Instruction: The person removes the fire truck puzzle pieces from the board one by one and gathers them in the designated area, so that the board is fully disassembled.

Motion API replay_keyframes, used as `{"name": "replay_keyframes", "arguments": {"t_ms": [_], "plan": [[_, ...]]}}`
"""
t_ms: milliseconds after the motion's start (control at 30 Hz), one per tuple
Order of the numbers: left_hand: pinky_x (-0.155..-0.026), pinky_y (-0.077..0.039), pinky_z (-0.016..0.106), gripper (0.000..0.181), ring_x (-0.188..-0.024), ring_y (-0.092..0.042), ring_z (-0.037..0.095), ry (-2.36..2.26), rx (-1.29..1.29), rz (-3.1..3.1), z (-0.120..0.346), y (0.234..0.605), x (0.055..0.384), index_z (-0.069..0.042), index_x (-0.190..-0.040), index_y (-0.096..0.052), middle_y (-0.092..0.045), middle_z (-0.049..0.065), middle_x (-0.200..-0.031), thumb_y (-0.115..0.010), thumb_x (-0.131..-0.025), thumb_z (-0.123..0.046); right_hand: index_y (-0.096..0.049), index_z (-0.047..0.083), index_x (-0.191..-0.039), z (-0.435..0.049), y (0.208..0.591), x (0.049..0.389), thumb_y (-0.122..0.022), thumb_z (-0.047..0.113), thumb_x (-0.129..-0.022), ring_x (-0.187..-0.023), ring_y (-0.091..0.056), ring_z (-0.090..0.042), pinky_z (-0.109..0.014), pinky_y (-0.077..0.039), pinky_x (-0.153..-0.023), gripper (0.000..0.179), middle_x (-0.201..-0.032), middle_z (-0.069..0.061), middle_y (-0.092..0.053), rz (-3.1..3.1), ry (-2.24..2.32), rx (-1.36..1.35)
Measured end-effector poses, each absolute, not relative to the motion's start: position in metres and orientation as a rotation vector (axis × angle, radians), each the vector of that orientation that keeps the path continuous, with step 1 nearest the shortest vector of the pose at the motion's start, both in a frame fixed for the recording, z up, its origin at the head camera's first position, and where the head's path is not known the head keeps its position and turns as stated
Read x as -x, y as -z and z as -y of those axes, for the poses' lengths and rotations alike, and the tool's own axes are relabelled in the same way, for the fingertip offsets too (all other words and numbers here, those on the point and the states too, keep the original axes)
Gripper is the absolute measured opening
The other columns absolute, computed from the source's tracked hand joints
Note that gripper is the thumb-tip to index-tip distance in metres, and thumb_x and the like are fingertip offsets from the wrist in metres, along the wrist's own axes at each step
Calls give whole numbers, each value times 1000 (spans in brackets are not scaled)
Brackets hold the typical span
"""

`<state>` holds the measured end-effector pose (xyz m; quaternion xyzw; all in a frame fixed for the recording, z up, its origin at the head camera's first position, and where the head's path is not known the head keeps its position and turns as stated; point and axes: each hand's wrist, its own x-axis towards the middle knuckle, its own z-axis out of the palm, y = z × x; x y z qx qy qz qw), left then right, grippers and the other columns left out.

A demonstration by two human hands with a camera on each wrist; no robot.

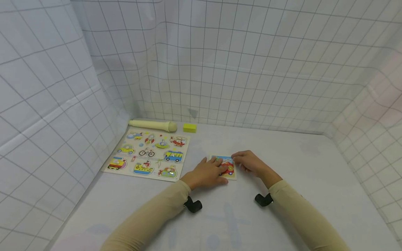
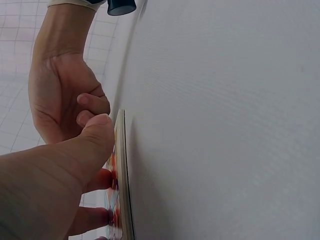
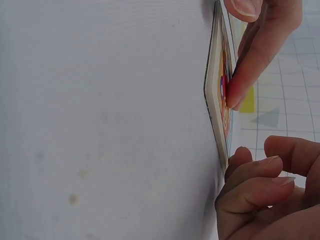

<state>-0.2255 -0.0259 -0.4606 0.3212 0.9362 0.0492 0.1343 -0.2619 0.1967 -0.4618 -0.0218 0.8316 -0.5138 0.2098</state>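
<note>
A small square picture puzzle (image 1: 230, 176) with a red vehicle lies flat on the white table. My left hand (image 1: 207, 173) rests on its left part, fingers spread; in the left wrist view those fingertips (image 2: 104, 216) press on the picture and the thumb is by the near edge. At the puzzle's far right corner is my right hand (image 1: 250, 163), its index finger reaching the corner. The right wrist view has the right hand (image 3: 270, 195) with several fingers bent beside the puzzle's edge (image 3: 214, 100); whether they pinch anything is hidden.
Left of the hands lies a large peg puzzle board (image 1: 132, 161) with several vehicle pieces. Behind it are a pale yellow microphone-shaped stick (image 1: 150, 125) and a yellow block (image 1: 190, 128). White gridded curtains (image 1: 220, 69) enclose the table at the back and sides.
</note>
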Motion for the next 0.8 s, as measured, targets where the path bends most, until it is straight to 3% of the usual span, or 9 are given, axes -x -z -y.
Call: {"name": "replay_keyframes", "arguments": {"t_ms": [433, 800], "plan": [[-121, -18, 64, 66, -154, -25, 33, -123, -927, -2700, 25, 461, 226, -30, -156, -44, -31, 7, -166, -50, -99, -64, -63, -6, -127, -191, 463, 270, -61, 17, -99, -57, -44, -9, -22, -36, -49, 36, -92, -4, -61, -2231, 1542, -44], [-121, -18, 64, 67, -155, -24, 33, -108, -929, -2701, 25, 459, 224, -30, -157, -42, -29, 7, -167, -50, -99, -64, -62, -8, -117, -187, 461, 271, -58, 10, -100, -56, -45, -8, -20, -37, -48, 25, -89, -7, -61, -2223, 1591, -62]]}}
